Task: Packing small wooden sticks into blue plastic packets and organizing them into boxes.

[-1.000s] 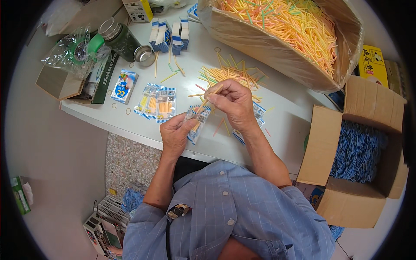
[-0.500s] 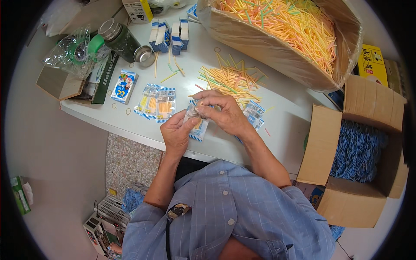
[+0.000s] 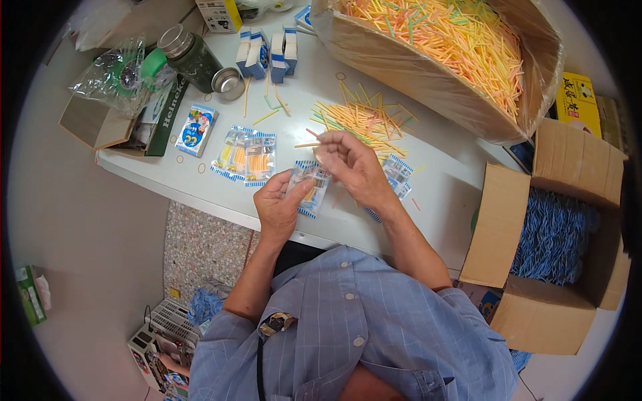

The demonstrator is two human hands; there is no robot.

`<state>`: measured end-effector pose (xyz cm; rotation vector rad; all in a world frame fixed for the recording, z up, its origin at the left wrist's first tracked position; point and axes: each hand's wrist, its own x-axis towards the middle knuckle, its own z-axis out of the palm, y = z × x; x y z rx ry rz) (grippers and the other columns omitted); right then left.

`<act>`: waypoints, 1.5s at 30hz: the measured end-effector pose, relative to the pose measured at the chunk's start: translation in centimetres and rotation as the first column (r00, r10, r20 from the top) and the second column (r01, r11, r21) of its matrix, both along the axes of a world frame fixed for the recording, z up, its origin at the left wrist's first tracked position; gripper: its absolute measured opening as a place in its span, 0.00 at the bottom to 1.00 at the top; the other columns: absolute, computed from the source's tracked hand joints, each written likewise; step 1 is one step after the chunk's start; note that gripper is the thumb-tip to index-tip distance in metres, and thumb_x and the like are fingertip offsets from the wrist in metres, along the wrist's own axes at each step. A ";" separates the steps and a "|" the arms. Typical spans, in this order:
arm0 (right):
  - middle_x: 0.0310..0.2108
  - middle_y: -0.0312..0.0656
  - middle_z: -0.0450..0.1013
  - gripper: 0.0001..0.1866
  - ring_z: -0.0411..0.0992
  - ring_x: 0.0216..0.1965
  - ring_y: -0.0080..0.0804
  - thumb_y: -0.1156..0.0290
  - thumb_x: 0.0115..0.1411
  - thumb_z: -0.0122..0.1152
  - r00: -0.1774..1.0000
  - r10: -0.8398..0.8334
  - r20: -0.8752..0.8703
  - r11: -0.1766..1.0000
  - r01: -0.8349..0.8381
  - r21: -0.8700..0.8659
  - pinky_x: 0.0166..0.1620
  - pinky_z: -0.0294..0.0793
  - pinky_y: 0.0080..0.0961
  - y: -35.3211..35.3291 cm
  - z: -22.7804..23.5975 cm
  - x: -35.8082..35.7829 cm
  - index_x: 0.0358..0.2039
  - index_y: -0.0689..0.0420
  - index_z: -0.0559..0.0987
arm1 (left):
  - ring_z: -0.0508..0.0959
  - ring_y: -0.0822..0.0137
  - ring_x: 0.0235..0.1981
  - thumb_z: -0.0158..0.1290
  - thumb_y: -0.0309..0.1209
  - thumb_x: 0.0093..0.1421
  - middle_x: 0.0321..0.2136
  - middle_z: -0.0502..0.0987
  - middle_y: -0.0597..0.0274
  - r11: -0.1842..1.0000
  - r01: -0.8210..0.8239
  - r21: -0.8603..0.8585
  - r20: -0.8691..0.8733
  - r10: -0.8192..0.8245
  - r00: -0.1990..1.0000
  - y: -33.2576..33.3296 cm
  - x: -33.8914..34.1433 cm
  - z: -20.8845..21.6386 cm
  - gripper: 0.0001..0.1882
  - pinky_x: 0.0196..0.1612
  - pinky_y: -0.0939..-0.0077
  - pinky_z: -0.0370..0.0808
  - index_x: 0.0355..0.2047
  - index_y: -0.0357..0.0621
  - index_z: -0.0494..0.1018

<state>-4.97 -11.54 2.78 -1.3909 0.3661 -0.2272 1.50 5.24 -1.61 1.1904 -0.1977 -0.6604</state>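
Note:
A clear packet with blue-striped ends [image 3: 312, 207], thin yellow-orange sticks inside, is pinched in my left hand [image 3: 276, 207] above the table's near edge. My right hand [image 3: 359, 172] is raised just beyond the packet's upper right, apart from it. Its fingers are curled and its thumb is blurred, so whether it holds anything is unclear. Beyond it lies a loose pile of thin yellow, pink and green sticks [image 3: 364, 123]. Several filled packets [image 3: 259, 160] overlap to the left; others [image 3: 397, 175] lie partly behind my right forearm.
A plastic-lined carton of coloured sticks [image 3: 428, 80] stands at the back right. Blue stringy material fills an open carton [image 3: 552, 234] at right. At left are a blue-white box [image 3: 196, 130], a dark flask [image 3: 194, 63] and stacked cards [image 3: 253, 57]. Another person's hand [image 3: 172, 365] works at a machine, lower left.
My right hand has come off the packet and moved slightly up and right. My left hand keeps its hold on the packet. The other person's hand has moved at the machine.

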 end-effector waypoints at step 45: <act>0.35 0.39 0.74 0.18 0.68 0.32 0.20 0.72 0.59 0.66 0.705 -0.678 -0.208 0.676 0.486 -0.555 0.37 0.72 0.18 -3.0 -3.1 -14.5 0.48 0.66 0.75 | 0.80 0.52 0.33 0.69 0.44 0.48 0.33 0.80 0.51 0.701 -0.026 0.713 0.622 -0.615 0.484 -9.7 -4.3 2.9 0.23 0.34 0.60 0.76 0.34 0.37 0.77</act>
